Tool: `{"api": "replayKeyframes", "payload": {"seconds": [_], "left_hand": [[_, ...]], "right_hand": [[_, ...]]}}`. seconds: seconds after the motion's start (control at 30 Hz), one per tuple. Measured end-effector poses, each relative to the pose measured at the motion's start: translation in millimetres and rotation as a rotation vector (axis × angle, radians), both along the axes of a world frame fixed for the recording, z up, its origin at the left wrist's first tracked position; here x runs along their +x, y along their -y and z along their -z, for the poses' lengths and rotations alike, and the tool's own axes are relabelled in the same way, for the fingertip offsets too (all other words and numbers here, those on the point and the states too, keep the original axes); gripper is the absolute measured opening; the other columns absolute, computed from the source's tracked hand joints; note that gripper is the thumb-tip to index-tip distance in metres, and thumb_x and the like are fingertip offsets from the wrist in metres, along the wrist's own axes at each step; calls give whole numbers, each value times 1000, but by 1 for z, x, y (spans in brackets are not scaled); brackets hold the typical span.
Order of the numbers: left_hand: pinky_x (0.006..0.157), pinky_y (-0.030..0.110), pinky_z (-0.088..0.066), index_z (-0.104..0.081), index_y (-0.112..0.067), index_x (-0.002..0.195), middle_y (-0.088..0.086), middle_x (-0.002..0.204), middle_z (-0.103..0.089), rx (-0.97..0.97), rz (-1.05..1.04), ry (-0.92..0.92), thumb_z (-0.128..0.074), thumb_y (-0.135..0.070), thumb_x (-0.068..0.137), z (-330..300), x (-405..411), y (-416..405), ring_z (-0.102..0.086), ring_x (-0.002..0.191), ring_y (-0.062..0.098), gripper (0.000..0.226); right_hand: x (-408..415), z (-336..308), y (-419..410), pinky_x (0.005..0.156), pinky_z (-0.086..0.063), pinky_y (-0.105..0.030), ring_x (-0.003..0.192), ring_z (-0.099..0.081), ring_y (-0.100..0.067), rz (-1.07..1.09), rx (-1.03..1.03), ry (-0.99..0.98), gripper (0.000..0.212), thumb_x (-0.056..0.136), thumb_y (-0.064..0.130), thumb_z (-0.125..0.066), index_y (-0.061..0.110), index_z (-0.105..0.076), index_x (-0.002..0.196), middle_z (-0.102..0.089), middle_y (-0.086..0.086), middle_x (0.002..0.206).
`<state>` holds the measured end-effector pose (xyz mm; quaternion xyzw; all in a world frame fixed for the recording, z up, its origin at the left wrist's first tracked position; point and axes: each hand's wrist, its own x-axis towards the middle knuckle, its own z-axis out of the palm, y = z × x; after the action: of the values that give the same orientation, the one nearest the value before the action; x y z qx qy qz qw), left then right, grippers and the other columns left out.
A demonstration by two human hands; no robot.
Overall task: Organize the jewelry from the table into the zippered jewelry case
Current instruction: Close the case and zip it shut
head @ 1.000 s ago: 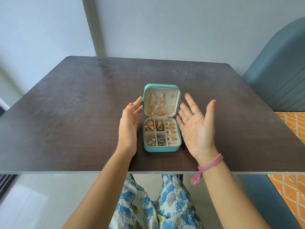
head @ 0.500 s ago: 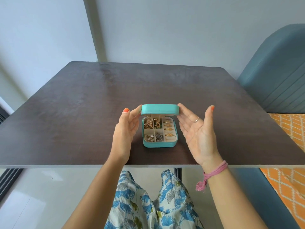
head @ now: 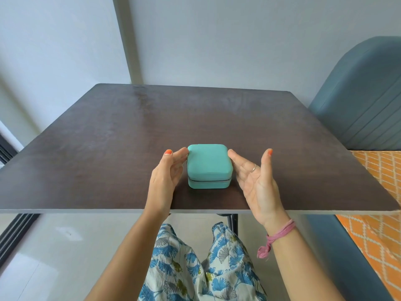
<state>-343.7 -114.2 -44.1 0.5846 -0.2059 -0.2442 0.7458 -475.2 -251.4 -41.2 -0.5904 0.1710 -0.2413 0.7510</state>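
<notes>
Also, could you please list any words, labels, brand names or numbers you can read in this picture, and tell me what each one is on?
None: no text can be read anywhere in this view.
The teal jewelry case has a plain lid with no logo or label showing.
The dark table, the wall and the blue seat carry no print.
The dress fabric shows only a leaf pattern, and the orange cloth only a lattice.

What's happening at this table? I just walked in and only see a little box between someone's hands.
A person sits at a dark wooden table with a small square teal zippered jewelry case on it. The lid is down, so no jewelry shows. The left hand and right hand flank the case with straight fingers, their tips at the lid's far corners. The zipper seam along the front looks not yet zipped.
</notes>
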Motion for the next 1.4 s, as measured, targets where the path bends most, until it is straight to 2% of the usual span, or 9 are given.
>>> {"api": "replayKeyframes", "payload": {"seconds": [0.13,0.27,0.4,0.5,0.6,0.7,0.87,1.07,1.4], "left_hand": [[109,41,-39,-62,-29,118,-6,127,-63,28,-28,41,-33,-36,103,2,3,2,-57,120,12,33],[104,36,-45,-60,-25,119,-4,123,-64,13,-44,50,-35,-17,102,4,6,3,-60,115,12,31],[103,38,-45,-52,-26,126,-8,125,-60,149,-54,188,-36,7,92,7,30,6,-58,116,11,50],[106,28,-40,-36,-24,143,-12,134,-51,354,59,390,-32,15,89,5,56,15,-50,126,9,67],[106,21,-36,-28,-21,148,-9,138,-47,468,228,509,-31,19,88,0,70,27,-45,130,9,72],[107,17,-35,-35,-21,145,-7,137,-50,516,371,623,-29,17,90,-7,78,36,-47,126,6,67],[99,10,-32,-44,-24,141,-7,136,-51,653,510,906,-33,9,95,-21,90,44,-46,125,8,57],[91,14,-34,-53,-20,136,-7,118,-53,809,640,1093,-46,1,96,-34,106,53,-51,111,11,46],[81,24,-38,-65,-1,110,-2,96,-48,828,546,1349,-47,-3,96,-30,116,48,-49,86,16,22]], "right_hand": [[0,2,-1,118,-19,-28,132,-40,5,42,-86,-64,78,86,74,-17,24,-65,121,-55,17,136],[-2,7,4,116,-20,-26,131,-39,9,54,-247,-134,73,89,67,-17,24,-65,122,-55,25,133],[0,-2,16,115,-31,-29,125,-46,10,41,-395,-172,55,90,60,-48,27,-56,133,-57,21,132],[8,-4,30,115,-32,-31,134,-37,6,-75,-551,-266,78,74,58,-72,39,-37,141,-41,16,147],[17,-4,39,116,-27,-30,141,-25,1,-179,-741,-367,99,66,53,-77,43,-21,147,-24,18,154],[24,-5,44,116,-19,-23,140,-16,5,-267,-806,-381,106,67,44,-81,42,-15,150,-14,25,153],[28,-5,48,111,-22,-17,134,-22,5,-275,-823,-407,104,66,40,-84,38,-21,149,-20,26,146],[27,-4,48,111,-22,-19,134,-22,4,-256,-833,-406,103,66,39,-84,37,-22,149,-21,26,145],[27,-4,45,109,-22,-17,132,-24,6,-217,-826,-397,103,64,40,-85,37,-26,148,-24,27,143]]}}
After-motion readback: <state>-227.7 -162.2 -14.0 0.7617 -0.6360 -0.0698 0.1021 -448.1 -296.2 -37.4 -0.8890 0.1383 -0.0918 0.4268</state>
